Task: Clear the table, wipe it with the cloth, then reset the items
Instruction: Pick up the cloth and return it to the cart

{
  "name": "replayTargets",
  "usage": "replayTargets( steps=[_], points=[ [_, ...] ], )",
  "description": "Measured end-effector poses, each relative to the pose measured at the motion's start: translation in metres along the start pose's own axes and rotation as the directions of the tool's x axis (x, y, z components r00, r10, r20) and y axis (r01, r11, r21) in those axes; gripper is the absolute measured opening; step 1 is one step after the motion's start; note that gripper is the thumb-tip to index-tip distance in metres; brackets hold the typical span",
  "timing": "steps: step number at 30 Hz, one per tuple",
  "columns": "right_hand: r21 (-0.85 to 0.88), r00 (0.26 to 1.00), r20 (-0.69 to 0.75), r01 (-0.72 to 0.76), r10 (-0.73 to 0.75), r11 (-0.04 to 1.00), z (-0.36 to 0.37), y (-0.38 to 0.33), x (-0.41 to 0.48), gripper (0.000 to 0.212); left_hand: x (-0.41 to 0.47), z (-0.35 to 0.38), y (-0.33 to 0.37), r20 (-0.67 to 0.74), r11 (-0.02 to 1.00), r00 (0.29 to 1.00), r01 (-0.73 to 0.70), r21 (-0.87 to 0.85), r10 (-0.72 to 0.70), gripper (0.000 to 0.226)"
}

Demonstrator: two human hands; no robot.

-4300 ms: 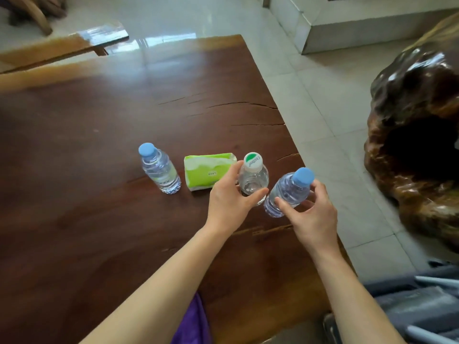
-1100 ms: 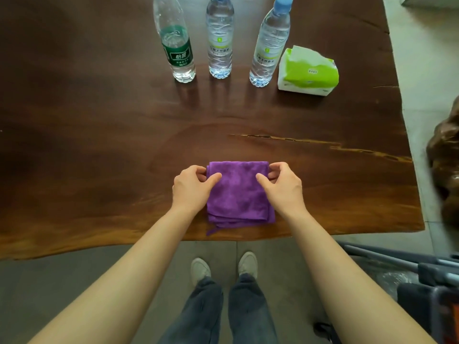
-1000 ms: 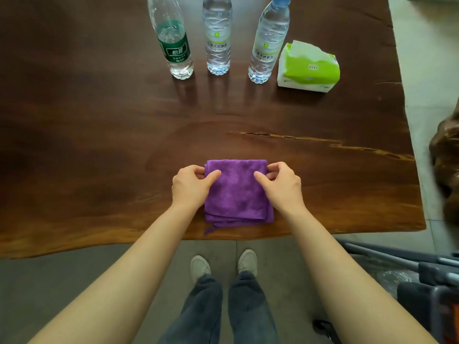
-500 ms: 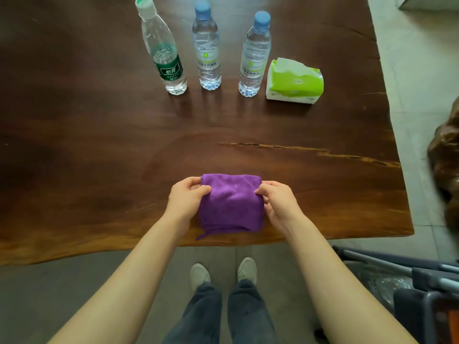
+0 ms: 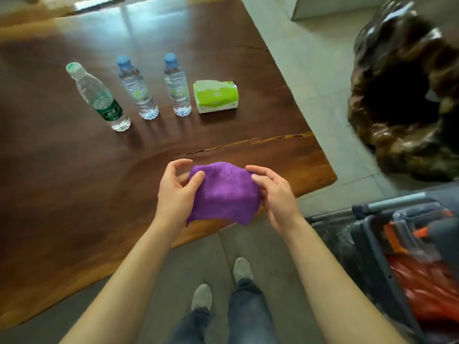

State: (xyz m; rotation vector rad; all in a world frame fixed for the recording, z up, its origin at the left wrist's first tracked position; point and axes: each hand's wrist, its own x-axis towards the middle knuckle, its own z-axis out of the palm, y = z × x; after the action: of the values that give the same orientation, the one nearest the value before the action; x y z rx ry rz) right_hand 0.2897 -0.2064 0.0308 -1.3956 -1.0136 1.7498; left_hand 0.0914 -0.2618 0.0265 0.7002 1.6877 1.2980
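Head view. The purple cloth [image 5: 223,192] is held between both hands above the near edge of the counter [image 5: 74,170], lifted clear of the wood, its lower corners hanging past the edge. The left hand [image 5: 177,192] pinches the cloth's left border, thumb on top and fingers curled loosely behind; the right hand [image 5: 273,192] grips the right border in the same way, fingers partly closed. The cloth's long axis runs left to right between the two hands, so neither is nearer than the other. Farther back on the counter, well apart from the cloth, stand the green-label bottle [image 5: 100,99], the middle bottle [image 5: 136,89] and the right bottle [image 5: 176,86] in a row, with the tissue pack [image 5: 215,96] just beside the last. Items appear reset; what remains is probably putting the cloth away.

Change from earlier frames: one second ago the cloth lay flat and folded on the counter under both hands; it is now raised and bunched, and the camera has swung rightward.
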Motion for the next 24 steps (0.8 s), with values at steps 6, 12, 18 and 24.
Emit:
replayTargets(
  steps=[6, 12, 18, 24],
  points=[
    [-0.001, 0.933, -0.294, 0.217, -0.208, 0.976, -0.051, -0.003, -0.073, 0.012, -0.040, 0.041, 0.033, 0.299, 0.989, 0.948, -0.134, 0.059, 0.110, 0.025],
    [0.028, 0.829, -0.489, 0.325, -0.270, 0.945, -0.112, -0.001, -0.171, 0.021, -0.094, 0.102, 0.058, 0.558, 0.943, 0.810, -0.304, 0.133, 0.182, 0.012],
    [0.018, 0.683, -0.674, 0.396, -0.282, 0.918, -0.181, 0.003, -0.267, 0.025, -0.169, 0.190, 0.078, 0.758, 0.893, 0.617, -0.437, 0.107, 0.211, 0.014],
    [-0.033, 0.509, -0.808, 0.465, -0.297, 0.885, -0.249, 0.001, -0.363, 0.029, -0.257, 0.268, 0.101, 0.886, 0.844, 0.408, -0.535, 0.036, 0.221, 0.026]
  ],
)
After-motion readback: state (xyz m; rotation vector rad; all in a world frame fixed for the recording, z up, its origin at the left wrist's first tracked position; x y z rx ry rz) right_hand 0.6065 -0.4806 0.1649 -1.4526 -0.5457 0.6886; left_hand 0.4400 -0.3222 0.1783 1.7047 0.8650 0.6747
